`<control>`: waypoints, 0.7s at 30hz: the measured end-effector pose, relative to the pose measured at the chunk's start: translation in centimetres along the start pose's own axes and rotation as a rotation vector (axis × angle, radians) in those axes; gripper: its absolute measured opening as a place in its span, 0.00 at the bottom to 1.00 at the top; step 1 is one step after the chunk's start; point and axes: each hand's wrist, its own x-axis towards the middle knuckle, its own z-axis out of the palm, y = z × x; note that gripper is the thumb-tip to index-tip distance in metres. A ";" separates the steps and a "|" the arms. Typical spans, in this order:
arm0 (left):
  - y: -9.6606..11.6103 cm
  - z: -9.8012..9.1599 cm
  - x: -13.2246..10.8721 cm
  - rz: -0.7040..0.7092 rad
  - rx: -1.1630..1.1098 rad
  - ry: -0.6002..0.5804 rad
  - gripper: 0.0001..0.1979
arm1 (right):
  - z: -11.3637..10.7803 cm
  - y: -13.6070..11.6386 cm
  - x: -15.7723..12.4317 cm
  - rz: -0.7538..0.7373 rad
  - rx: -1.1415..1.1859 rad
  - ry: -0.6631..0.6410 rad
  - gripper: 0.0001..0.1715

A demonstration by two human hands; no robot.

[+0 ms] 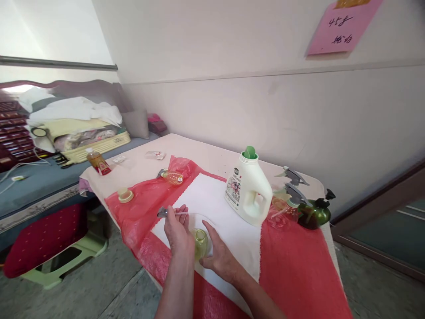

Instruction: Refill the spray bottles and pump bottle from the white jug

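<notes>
My left hand is closed around a spray pump head with a grey nozzle. Its thin clear dip tube points right across the white cloth. Just to the right, a small yellow-green see-through bottle stands on the cloth with its round mouth facing up. Thumb and fingers of my right hand are spread around the bottle's right side. The thumb is close to the bottle, but I cannot tell if it touches. Behind both hands is a large cream jug with a green piece in its mouth.
A white cloth lies over red plastic sheeting on the table. Several spray bottles, one dark green, stand at right. A lying spray bottle, a cream cap and a drink bottle are at left. A red-topped stool stands below.
</notes>
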 end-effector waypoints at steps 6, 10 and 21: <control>2.1 -0.2 0.5 0.008 -0.134 0.001 0.13 | 0.3 -0.2 0.2 0.008 -0.123 0.194 0.42; 3.6 -0.5 0.6 0.068 -0.230 0.057 0.13 | -1.1 1.2 0.3 0.130 -0.264 0.378 0.40; 3.4 -0.3 0.5 0.011 -0.173 0.047 0.11 | -7.7 0.1 4.2 0.266 -0.022 0.746 0.50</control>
